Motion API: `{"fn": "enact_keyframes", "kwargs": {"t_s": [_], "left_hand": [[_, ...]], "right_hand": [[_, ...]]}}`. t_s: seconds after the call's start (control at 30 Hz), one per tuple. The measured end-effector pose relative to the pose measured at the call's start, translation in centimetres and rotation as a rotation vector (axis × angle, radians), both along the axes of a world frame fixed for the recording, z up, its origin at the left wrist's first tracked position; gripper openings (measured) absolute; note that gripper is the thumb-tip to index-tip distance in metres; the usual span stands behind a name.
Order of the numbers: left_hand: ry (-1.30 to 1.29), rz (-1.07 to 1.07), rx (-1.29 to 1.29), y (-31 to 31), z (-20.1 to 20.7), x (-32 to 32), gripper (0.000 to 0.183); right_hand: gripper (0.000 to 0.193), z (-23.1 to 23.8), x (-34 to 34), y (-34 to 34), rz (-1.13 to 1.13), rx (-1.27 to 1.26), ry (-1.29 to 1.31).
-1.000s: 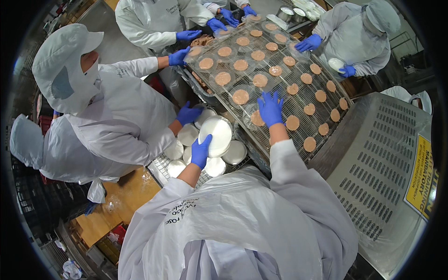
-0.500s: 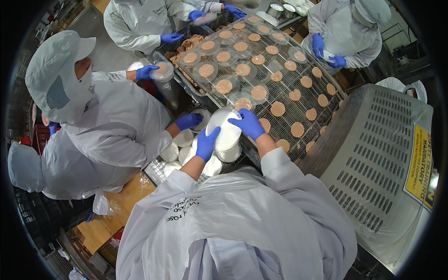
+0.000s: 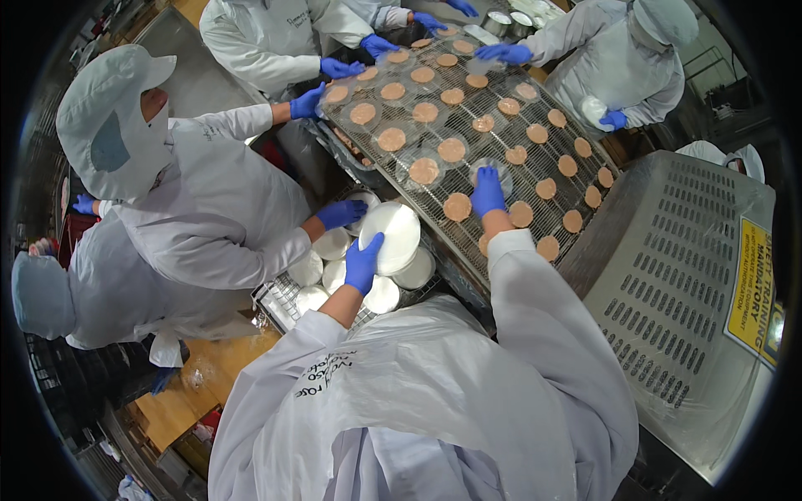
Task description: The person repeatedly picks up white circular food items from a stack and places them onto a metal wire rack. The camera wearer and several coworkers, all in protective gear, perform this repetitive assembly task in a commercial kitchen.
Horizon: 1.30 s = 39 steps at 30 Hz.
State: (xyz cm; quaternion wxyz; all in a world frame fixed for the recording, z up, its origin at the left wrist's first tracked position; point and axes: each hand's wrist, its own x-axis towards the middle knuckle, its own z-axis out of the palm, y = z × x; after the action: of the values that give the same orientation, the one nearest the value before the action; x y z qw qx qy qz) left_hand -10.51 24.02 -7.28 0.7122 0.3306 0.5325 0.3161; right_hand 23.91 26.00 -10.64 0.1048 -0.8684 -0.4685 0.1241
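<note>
My left hand point(image 3: 364, 262) is closed on a stack of thin white round sheets point(image 3: 393, 239), held above several more white stacks. My right hand point(image 3: 489, 194) reaches over the wire mesh conveyor point(image 3: 468, 177), its fingertips on a clear round sheet point(image 3: 499, 164) at a patty's place. The hand hides most of that patty. Flat pinkish patties lie across the mesh in rows. One nearby patty point(image 3: 423, 170) has a clear round sheet about it, as do several others toward the far left; patties toward the right, such as one patty point(image 3: 521, 214), show none.
White round stacks point(image 3: 383, 294) stand in a wire basket point(image 3: 271, 302) before me. A co-worker's gloved hand point(image 3: 341, 215) rests by those stacks. Other co-workers' hands point(image 3: 504, 53) reach over the conveyor's far part. A slotted metal machine cover point(image 3: 668, 275) stands at right.
My right hand has left the white stack and moved forward and right over the conveyor, with a clear sheet at its fingers. The patties have shifted. Co-workers' hands have moved onto the conveyor.
</note>
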Motion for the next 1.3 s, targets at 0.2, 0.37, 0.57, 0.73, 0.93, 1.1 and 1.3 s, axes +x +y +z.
{"fn": "enact_keyframes", "kwargs": {"t_s": [0.2, 0.37, 0.57, 0.73, 0.93, 1.1, 1.3], "left_hand": [[0.008, 0.032, -0.018, -0.8, -0.9, 0.1, 0.047], [0.007, -0.004, 0.009, -0.5, -0.2, 1.4, 0.046], [-0.014, -0.159, 0.08, 1.3, 0.9, 4.5, 0.043], [-0.048, -0.106, 0.069, 3.3, 1.3, 5.6, 0.044], [-0.023, -0.089, 0.071, 5.8, 2.8, 8.0, 0.045], [0.042, -0.065, 0.121, 4.5, 1.7, 6.6, 0.046], [0.034, -0.015, 0.042, 4.5, 1.9, 4.3, 0.048]], "right_hand": [[0.027, 1.1, -7.8, -3.8, 0.319, 0.171, 0.168], [0.043, 3.8, -5.6, -1.4, 0.253, -0.017, 0.367], [0.056, 2.3, 0.7, 1.1, -0.028, 0.104, -0.008], [0.064, 2.3, -1.9, 2.3, -0.006, -0.138, -0.11], [0.04, 4.6, -6.2, 2.2, 0.15, 0.145, 0.625], [0.025, 2.5, -5.3, 1.6, 0.029, 0.318, 0.785], [0.031, 8.5, 0.1, 4.3, -0.164, 0.391, 0.97]]}}
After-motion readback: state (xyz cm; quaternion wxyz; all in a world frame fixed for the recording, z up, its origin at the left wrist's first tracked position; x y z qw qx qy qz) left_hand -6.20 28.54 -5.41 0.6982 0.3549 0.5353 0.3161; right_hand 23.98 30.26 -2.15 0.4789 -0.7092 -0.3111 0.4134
